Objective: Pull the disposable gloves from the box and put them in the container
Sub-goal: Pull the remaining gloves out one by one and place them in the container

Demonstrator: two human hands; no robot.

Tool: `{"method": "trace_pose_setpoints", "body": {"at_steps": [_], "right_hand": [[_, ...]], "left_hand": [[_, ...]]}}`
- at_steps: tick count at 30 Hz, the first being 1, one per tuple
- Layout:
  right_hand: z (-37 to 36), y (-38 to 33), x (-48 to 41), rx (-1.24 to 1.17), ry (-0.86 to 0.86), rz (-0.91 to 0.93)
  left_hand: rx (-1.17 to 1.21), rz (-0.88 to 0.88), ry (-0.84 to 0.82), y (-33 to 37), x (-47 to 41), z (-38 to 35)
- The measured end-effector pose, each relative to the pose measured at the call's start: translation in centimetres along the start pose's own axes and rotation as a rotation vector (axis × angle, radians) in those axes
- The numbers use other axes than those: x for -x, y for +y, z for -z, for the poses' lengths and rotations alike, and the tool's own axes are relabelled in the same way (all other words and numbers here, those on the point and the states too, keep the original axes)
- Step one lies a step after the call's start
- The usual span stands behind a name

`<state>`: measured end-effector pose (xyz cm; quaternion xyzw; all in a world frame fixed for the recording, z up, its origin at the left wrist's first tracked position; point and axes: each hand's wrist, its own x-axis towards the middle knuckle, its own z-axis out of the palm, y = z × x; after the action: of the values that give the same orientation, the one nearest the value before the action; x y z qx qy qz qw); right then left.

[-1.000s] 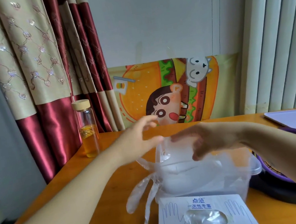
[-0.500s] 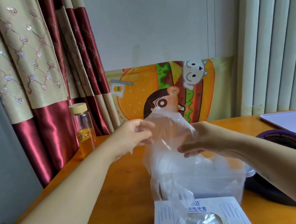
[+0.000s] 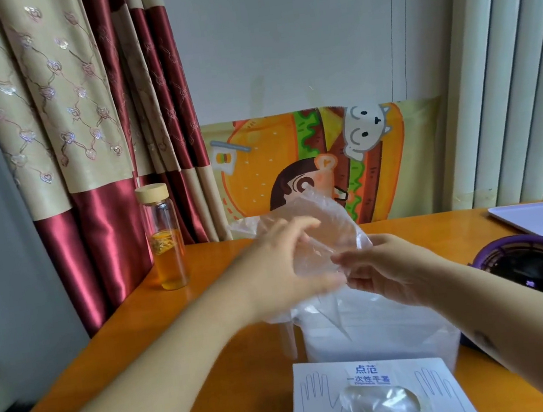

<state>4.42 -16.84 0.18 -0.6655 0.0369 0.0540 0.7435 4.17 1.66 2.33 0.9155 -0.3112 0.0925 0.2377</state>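
Head view: left hand (image 3: 282,273), right hand (image 3: 387,271) closer than before, apparently pinching glove (image 3: 320,220) over container (image 3: 383,332).

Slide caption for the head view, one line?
Left hand and right hand hold a clear glove over the container, behind the glove box on the orange table.

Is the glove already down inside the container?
No, the left hand and right hand hold the crumpled glove up above the container.
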Motion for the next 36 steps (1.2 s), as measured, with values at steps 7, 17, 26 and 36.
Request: {"method": "trace_pose_setpoints", "body": {"at_steps": [7,17,26,36], "right_hand": [[-0.1,0.3,-0.5,-0.15,0.093,0.013],[3.2,0.4,-1.7,-0.001,0.309,0.11],[5.3,-0.4,-2.5,0.671,-0.143,0.007],[7.0,-0.4,-1.3,1.473,-0.046,-0.114]], "left_hand": [[-0.191,0.005,0.123,-2.0,-0.3,-3.6],[-0.321,-0.176,0.151,-4.7,-0.8,-3.8],[-0.361,-0.239,-0.003,-4.2,-1.1,-4.0],[-0.527,0.106,-0.287,-2.4,-6.6,-2.4]]}}
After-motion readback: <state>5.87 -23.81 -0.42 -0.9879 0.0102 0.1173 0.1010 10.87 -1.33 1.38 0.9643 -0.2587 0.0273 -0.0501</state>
